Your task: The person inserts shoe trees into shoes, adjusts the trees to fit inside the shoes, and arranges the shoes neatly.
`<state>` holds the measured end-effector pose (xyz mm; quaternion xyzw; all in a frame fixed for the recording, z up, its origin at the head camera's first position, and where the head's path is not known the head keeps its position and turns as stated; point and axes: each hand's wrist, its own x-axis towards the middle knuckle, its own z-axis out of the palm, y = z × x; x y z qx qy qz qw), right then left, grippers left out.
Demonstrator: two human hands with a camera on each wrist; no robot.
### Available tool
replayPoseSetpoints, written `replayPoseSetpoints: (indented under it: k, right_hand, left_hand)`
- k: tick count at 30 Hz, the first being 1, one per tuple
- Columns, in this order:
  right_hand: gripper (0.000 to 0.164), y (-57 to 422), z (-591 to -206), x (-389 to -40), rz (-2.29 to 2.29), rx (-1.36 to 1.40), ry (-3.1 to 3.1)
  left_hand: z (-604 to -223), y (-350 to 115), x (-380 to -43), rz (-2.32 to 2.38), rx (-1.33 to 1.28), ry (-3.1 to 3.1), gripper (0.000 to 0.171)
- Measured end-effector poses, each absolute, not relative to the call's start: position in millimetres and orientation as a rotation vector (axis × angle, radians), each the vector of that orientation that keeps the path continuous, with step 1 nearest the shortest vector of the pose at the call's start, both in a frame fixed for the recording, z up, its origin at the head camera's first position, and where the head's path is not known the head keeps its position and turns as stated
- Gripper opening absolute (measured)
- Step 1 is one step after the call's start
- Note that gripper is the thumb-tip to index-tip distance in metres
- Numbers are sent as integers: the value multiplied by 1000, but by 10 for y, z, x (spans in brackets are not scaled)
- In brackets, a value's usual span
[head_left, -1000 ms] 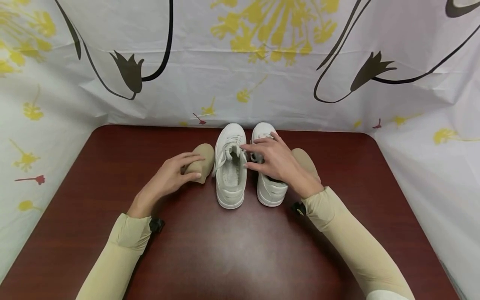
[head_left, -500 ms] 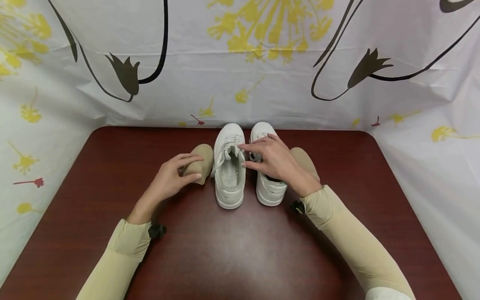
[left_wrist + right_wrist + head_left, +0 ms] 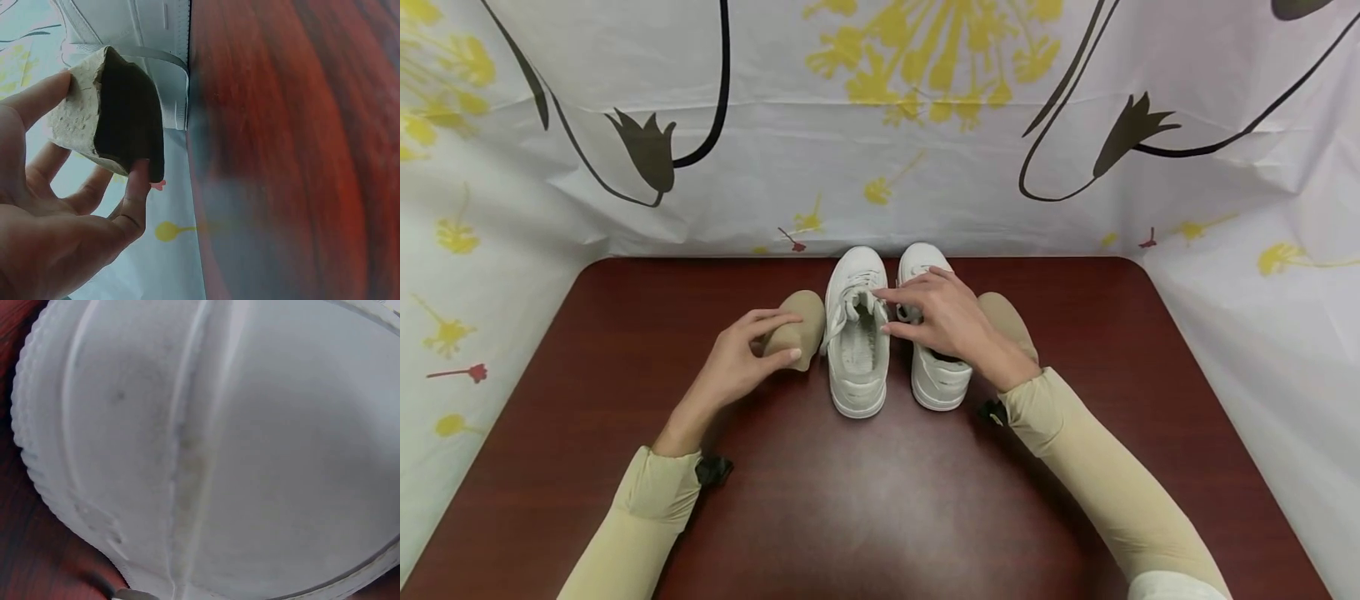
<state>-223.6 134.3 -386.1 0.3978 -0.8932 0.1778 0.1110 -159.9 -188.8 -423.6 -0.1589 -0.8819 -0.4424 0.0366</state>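
Observation:
My left hand (image 3: 741,358) pinches a tan, hollow shoe insert (image 3: 803,321) that looks like moulded paper pulp. In the left wrist view, the fingers and thumb lie round this insert (image 3: 78,112), its dark open end facing the camera. Just right of it stands the left white lace-up sneaker (image 3: 859,387), its opening bare to the insole. My right hand (image 3: 951,312) reaches across the right sneaker (image 3: 942,387), hiding its middle. Its thumb and forefinger are apart, their tips at the left sneaker's inner collar. Only a sneaker's heel (image 3: 137,425) fills the right wrist view.
A second tan insert (image 3: 1006,321) lies right of the sneakers, partly behind the right wrist. Both toes point to the back edge of the dark red-brown table (image 3: 850,500). White sheeting with flower prints (image 3: 820,150) hangs behind and at the sides.
The head view drifts slightly, moving the scene a little to the left. Both hands, the sneakers and the inserts keep their places relative to one another.

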Motion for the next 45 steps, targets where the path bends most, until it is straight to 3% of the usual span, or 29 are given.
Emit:
replayPoseSetpoints:
  k: [45]
  right_hand:
    - [46, 1367, -3911, -2227, 616, 1163, -2559]
  left_hand:
    - [-3959, -1718, -1248, -1335, -342, -2587, 45]
